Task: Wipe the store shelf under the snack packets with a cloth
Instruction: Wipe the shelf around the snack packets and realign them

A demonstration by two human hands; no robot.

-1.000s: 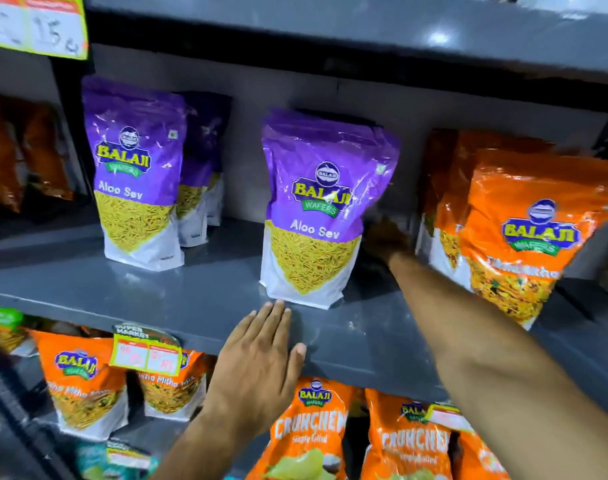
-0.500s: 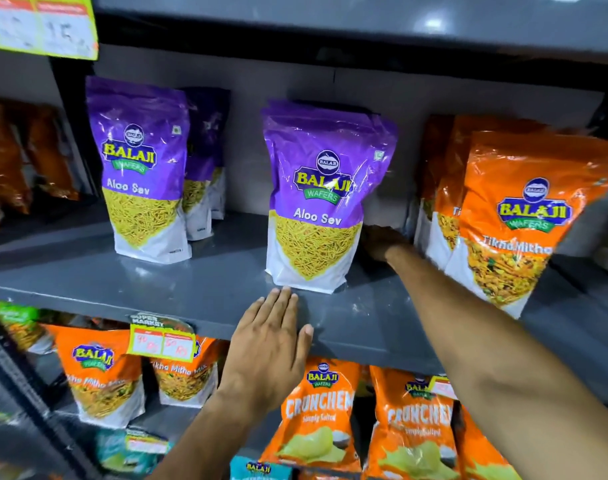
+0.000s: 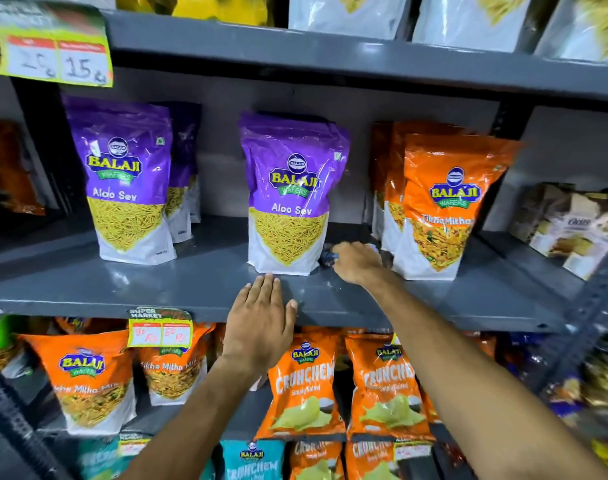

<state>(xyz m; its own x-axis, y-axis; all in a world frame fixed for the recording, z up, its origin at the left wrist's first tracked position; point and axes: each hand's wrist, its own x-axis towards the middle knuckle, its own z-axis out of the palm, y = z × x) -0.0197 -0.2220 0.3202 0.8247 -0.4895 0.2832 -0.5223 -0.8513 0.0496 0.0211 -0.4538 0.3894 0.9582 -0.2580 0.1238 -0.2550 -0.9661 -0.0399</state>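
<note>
Resting left hand (image 3: 261, 322): fingers straight, flat on smooth grey shelf (image 3: 191, 282).
Right hand (image 3: 358, 263): clutching crumpled blue cloth (image 3: 327, 255) beside glossy purple packet (image 3: 288, 195).

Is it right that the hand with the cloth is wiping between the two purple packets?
Not quite. In the head view the right hand with the cloth is on the shelf between the middle purple Aloo Sev packet and the orange packet, not between two purple ones.
</note>
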